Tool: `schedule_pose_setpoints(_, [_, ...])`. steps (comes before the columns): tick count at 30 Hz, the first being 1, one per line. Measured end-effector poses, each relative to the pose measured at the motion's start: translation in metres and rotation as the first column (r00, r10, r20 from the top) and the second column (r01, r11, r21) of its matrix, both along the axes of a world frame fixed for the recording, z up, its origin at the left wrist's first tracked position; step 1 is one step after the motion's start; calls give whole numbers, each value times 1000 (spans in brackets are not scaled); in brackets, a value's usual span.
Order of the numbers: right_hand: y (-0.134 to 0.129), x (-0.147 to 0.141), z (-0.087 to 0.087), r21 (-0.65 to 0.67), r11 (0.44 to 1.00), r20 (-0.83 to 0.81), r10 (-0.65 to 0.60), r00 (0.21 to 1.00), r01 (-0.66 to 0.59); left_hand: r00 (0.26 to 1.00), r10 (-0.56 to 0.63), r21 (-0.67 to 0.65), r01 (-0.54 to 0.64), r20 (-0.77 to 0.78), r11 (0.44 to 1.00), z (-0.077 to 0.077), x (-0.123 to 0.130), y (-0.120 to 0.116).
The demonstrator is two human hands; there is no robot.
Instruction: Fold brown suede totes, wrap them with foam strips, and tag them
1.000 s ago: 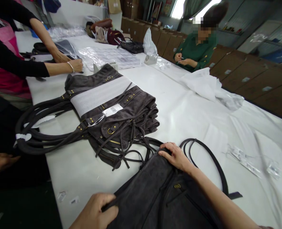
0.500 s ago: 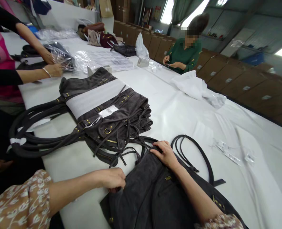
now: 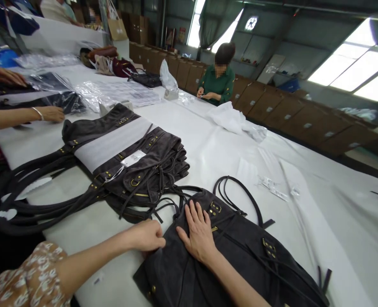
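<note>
A dark grey handbag (image 3: pixel 240 256) with brass buckles lies on the white table in front of me. My left hand (image 3: pixel 148 236) is closed at the bag's left edge, its fingertips partly hidden behind the fabric. Flat on the upper left part of the bag rests my right hand (image 3: pixel 199 234), fingers spread and holding nothing. A thin looped strap (image 3: pixel 254 198) curves out past the bag's far side. Just beyond my left hand is a stack of similar grey bags (image 3: pixel 134 166), with a white tag (image 3: pixel 133 158) and a white wrap band (image 3: pixel 112 143) around the top one.
At the left, a co-worker's hands (image 3: pixel 53 114) touch a plastic-wrapped bag (image 3: pixel 53 85). A person in green (image 3: pixel 219 81) works across the table (image 3: pixel 204 140). Clear plastic (image 3: pixel 236 119) and small packets (image 3: pixel 273 187) lie to the right. Cardboard boxes (image 3: pixel 281 111) line the far side.
My right hand has moved from gripping the bag's top edge to lying flat on it. The bag's buckled panel now lies flatter and shows more. My view has turned right; the co-worker's hands have separated.
</note>
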State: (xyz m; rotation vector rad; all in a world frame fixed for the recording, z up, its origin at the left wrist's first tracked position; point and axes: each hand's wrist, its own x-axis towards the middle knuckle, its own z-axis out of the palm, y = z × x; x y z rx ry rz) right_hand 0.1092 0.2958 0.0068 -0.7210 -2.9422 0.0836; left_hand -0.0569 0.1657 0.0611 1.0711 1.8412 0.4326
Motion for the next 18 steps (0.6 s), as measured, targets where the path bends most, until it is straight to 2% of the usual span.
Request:
schedule_pose_setpoints(2, [2, -1, 3, -24, 1000, 1, 1, 1000, -1, 976, -13, 193, 56, -215, 980, 20, 2, 14])
schedule_pose_setpoints(3, [2, -1, 5, -34, 999, -1, 1, 1000, -1, 955, -18, 295, 109, -295, 949, 29, 4, 26])
schedule_pose_setpoints(5, [2, -1, 8, -51, 999, -6, -4, 1000, 4, 933, -11, 435, 177, -359, 883, 38, 9, 56])
schedule_pose_setpoints(6, [2, 0, 9, -56, 998, -7, -7, 1000, 7, 938, 0, 459, 170, -348, 872, 39, 11, 74])
schedule_pose_setpoints(9, [1, 1, 9, -60, 998, -15, -17, 1000, 16, 940, 58, 433, 100, -337, 896, 23, 12, 126])
schedule_pose_setpoints(12, [2, 2, 6, -55, 998, -28, -21, 999, 19, 947, 13, 402, 124, -322, 907, -3, 10, 159])
schedule_pose_setpoints(15, [2, 2, 5, -60, 998, -54, -24, 998, 20, 951, -4, 404, 134, -308, 905, -21, 11, 165])
schedule_pose_setpoints(18, [0, 0, 3, -75, 997, -95, -22, 995, 15, 952, 11, 453, 136, -307, 881, -26, 15, 149])
